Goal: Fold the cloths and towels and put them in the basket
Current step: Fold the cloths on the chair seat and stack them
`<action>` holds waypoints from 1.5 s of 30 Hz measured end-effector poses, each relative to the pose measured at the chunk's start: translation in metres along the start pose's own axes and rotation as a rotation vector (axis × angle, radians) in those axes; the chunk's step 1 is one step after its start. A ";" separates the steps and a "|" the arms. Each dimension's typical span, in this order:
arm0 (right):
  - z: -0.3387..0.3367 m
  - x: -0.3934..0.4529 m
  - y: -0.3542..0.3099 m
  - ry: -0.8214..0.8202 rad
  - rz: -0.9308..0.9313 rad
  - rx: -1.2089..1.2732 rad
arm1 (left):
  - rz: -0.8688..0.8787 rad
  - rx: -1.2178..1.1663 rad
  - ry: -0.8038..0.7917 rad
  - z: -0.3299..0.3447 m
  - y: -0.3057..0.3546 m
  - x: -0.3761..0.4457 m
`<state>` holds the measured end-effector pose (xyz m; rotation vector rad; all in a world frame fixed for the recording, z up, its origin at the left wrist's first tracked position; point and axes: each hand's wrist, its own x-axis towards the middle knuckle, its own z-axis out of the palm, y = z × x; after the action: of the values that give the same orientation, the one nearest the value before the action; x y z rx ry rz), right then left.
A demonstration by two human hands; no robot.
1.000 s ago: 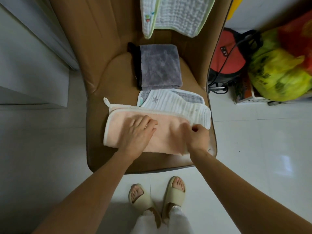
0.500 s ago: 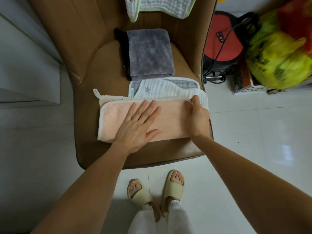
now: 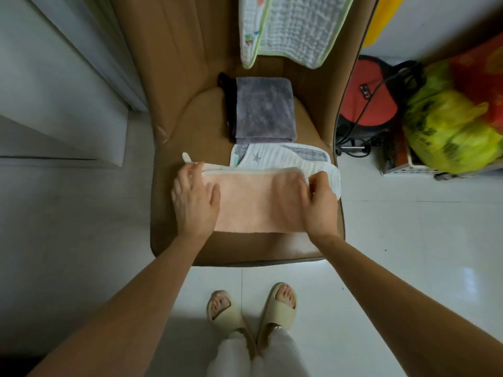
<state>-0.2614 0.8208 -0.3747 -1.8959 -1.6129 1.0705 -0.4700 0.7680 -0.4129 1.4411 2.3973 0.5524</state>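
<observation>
Pink towel [image 3: 258, 202] half-folded, near edge of brown chair seat [image 3: 174, 248]. Left hand [image 3: 194, 198] flat on left end; right hand [image 3: 318, 202] pinching right end. Align corners, fold across, smooth flat.

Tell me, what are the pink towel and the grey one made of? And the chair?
The pink towel looks like soft fleecy terry: a fuzzy matte surface with a cream trimmed edge. The grey towel seems plush microfibre, since its nap shows brushed streaks. The chair looks like brown leather or imitation leather: smooth, slightly shiny, with seams and creases. The picture cannot settle which.
</observation>
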 end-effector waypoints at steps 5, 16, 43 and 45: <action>0.015 -0.015 -0.026 -0.060 -0.037 0.088 | -0.583 -0.436 -0.282 -0.021 -0.025 0.011; 0.091 -0.037 -0.066 -0.263 -0.123 0.015 | -0.806 -1.104 -0.478 -0.031 -0.036 0.007; 0.044 0.039 -0.048 -0.696 -0.484 -0.500 | -0.177 -0.460 -0.408 -0.037 -0.051 0.005; 0.040 0.047 -0.050 -0.810 -0.542 -0.580 | -0.158 -0.459 -0.405 -0.040 -0.057 0.003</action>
<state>-0.3230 0.8711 -0.3753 -1.1599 -2.9327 1.2810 -0.5334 0.7397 -0.4041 1.0374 1.8895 0.6467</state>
